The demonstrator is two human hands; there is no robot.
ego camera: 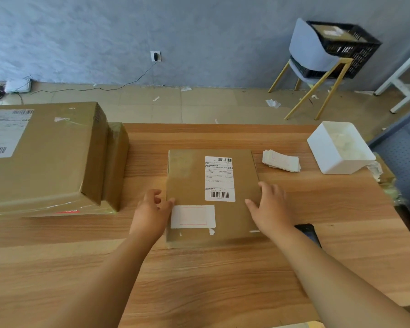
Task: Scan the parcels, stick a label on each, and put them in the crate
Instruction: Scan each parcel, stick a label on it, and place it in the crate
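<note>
Flat brown parcel lying ctr, blank white label stuck nr its front edge, black crate far back right

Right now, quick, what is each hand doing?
Left hand: thumb on the left edge of the parcel, fingers curled; whether it grips cannot be told.
Right hand: open, resting on the parcel's right side.

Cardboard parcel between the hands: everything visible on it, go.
The cardboard parcel is a flat, closed brown box lying on the wooden table. On top: a printed shipping label with barcodes, and a blank white label near the front edge. The left hand touches its left edge, thumb on top; the right hand rests across its right edge.
</note>
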